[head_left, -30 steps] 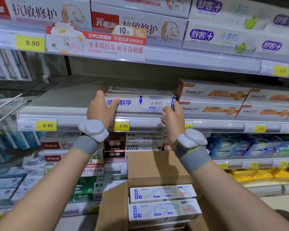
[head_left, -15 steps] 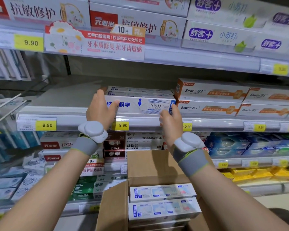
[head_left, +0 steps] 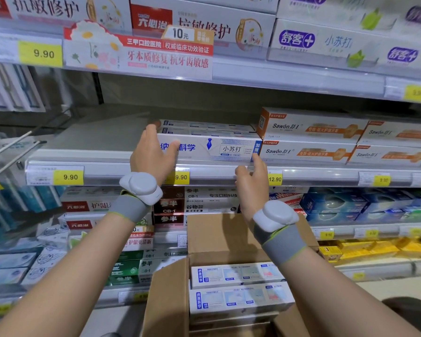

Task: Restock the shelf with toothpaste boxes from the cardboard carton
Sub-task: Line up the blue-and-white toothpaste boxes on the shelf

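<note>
A white and blue toothpaste box (head_left: 214, 148) lies lengthwise at the front of the middle shelf (head_left: 107, 171), with more of the same boxes (head_left: 204, 125) behind it. My left hand (head_left: 152, 154) grips its left end, thumb across the front face and fingers up the end. My right hand (head_left: 252, 183) sits lower, by the shelf rail; its index fingertip touches the box's lower right corner and the other fingers are loosely curled. Below, the open cardboard carton (head_left: 229, 237) holds more toothpaste boxes (head_left: 237, 274), stacked flat.
Orange-striped Sawon boxes (head_left: 309, 127) stand right against the box's right end. Bare shelf floor (head_left: 102, 135) lies to its left. A stocked upper shelf with a promo sign (head_left: 141, 52) hangs overhead. Lower shelves full of other boxes (head_left: 199, 200) sit behind the carton.
My right hand has come down from the box's right end to the shelf rail, leaving only a fingertip on it. My left hand stays on the left end.
</note>
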{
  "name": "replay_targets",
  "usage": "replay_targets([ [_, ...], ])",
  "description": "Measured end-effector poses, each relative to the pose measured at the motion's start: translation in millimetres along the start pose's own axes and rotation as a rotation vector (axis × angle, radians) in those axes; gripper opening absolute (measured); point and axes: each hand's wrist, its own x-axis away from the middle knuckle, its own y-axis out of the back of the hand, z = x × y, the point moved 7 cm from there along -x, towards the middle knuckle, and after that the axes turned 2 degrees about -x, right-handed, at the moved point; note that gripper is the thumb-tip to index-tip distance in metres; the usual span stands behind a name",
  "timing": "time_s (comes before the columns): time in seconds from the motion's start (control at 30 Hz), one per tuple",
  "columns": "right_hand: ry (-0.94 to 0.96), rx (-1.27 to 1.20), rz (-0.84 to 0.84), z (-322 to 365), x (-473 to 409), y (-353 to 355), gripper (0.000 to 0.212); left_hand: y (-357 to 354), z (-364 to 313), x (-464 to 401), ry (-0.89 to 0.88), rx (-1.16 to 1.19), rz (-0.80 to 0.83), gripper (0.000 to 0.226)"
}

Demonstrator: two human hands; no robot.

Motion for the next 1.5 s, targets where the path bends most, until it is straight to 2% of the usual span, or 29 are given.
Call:
replay_targets([
  [0.13, 0.021, 0.049, -0.013, -3.6, 2.6, 7.3, 0.050, -1.8, -4.1, 1.8, -0.023, -0.044, 0.002, 0.045],
  [0.27, 0.045, 0.055, -0.023, -14.7, 4.9, 16.4, 0.036, -2.7, -9.6, 3.3, -0.038, 0.037, -0.027, 0.038],
  [0.4, 0.082, 0.121, -0.059, -25.8, 7.2, 31.0, 0.026, -2.8, -37.0, 14.1, -0.303, 0.041, -0.066, 0.043],
  [0.5, 0.081, 0.120, -0.057, -39.1, 11.1, 39.0, 0.024, -5.9, -59.7, 29.2, -0.500, 0.068, -0.052, 0.036],
  [0.73, -0.012, 0.188, -0.098, -86.8, 23.9, 60.8, 0.021, -59.8, -83.1, 84.4, -0.853, -0.099, 0.258, 0.033],
  [0.97, -0.071, 0.292, -0.104, -132.8, 36.1, 93.0, 0.017, -106.4, -76.8, 139.7, -0.986, -0.184, 0.563, 0.037],
  [1.1, -0.079, 0.374, -0.132, -154.6, 42.7, 112.0, 0.017, -126.4, -70.8, 165.8, -1.051, -0.217, 0.718, 0.051],
  [1.23, -0.071, 0.426, -0.166, -167.3, 49.8, 125.7, 0.016, -137.8, -64.2, 186.5, -1.097, -0.230, 0.793, 0.055],
  [1.33, -0.115, 0.459, -0.176, -181.9, 56.8, 133.9, 0.015, -149.6, -59.5, 203.4, -1.121, -0.297, 0.852, 0.039],
  [1.43, -0.243, 0.509, -0.136, -204.9, 59.7, 138.4, 0.014, -157.5, -55.9, 217.9, -1.142, -0.409, 0.902, 0.036],
  [1.5, -0.378, 0.548, -0.065, -220.6, 59.0, 138.7, 0.015, -158.4, -57.3, 223.8, -1.175, -0.368, 0.882, 0.041],
])
